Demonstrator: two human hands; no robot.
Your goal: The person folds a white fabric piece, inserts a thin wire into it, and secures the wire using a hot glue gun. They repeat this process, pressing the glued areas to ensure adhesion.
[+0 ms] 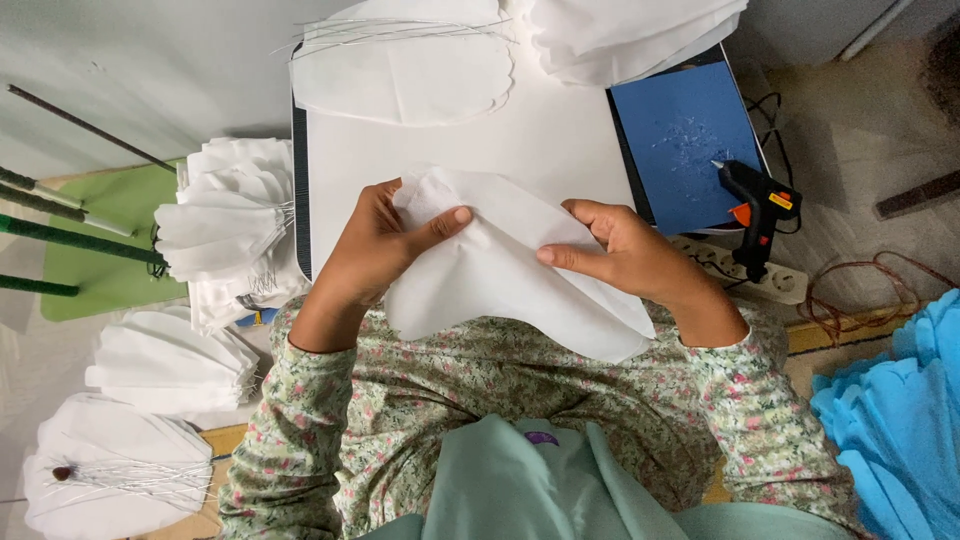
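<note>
Here, white scalloped fabric petal [500,280], softly creased, pinched by left hand [375,245] and right hand [625,250]

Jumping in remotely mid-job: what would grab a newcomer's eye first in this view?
First, the two hands at centre: the left hand and right hand pinch a white fabric petal between them over the white board. Next, the black glue gun lying at the edge of the blue mat, right of the hands. Then the finished white petal bundles stacked at left, and the blue fabric pile at lower right.
</note>
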